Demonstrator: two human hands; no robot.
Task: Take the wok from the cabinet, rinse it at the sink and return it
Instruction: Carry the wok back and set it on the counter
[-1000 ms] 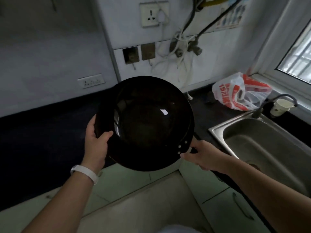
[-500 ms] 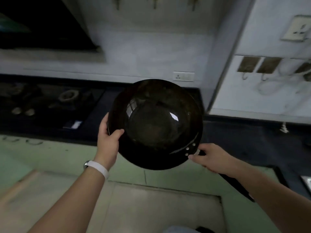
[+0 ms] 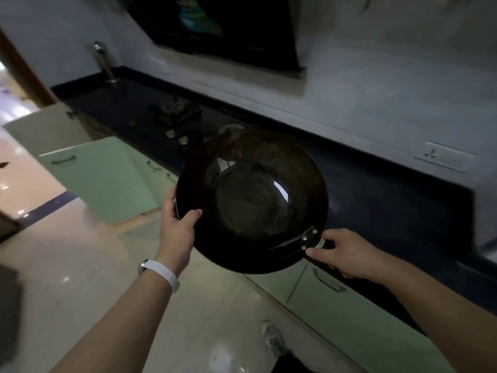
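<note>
Kitchen, dark counter [image 3: 390,200] | green cabinets [image 3: 102,181] | wok [image 3: 252,200] held above floor [image 3: 80,265]

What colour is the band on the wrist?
White; the wristband shows clearly on the left wrist in the head view.

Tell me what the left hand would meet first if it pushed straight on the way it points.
The left hand grips the wok by its rim, so the wok comes first. Beyond it the line seems to lead to the stove on the dark counter; depth is unclear.
</note>
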